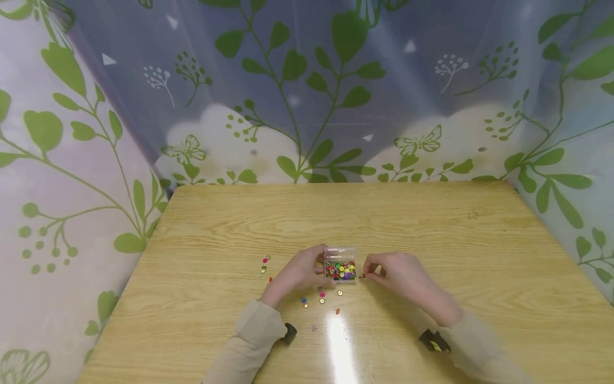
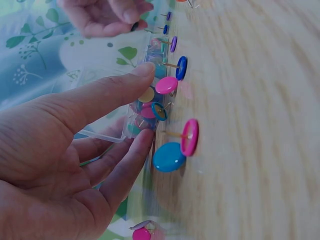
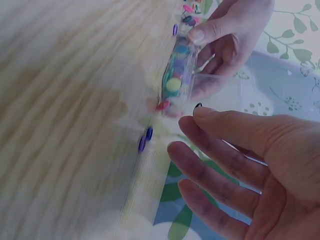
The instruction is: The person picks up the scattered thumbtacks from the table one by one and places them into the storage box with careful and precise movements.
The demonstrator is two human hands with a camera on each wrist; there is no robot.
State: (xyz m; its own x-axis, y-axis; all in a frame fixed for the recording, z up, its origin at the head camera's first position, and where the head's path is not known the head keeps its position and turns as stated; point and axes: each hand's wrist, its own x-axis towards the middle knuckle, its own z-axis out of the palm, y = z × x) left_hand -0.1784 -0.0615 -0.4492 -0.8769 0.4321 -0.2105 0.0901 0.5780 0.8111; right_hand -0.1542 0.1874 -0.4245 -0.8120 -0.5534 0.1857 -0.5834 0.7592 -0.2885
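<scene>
A small clear plastic box (image 1: 341,272) full of colourful thumbtacks stands on the wooden table, its transparent lid (image 1: 341,253) tipped back. My left hand (image 1: 301,272) grips the box at its left end, thumb on the near side and fingers behind, as the left wrist view shows. Just right of the box, my right hand (image 1: 395,272) pinches a dark thumbtack (image 3: 198,105) between thumb and index finger, its other fingers loosely bent. Loose tacks lie near the box, among them a pink tack (image 2: 190,137) and a blue tack (image 2: 169,157) close to the left fingers.
More tacks are scattered on the table (image 1: 216,330) in front of the box, including an orange tack (image 1: 337,311) and a gold tack (image 1: 340,293). A short row with a pink tack (image 1: 265,261) lies left of the left hand. A leaf-patterned curtain (image 1: 307,96) borders the table.
</scene>
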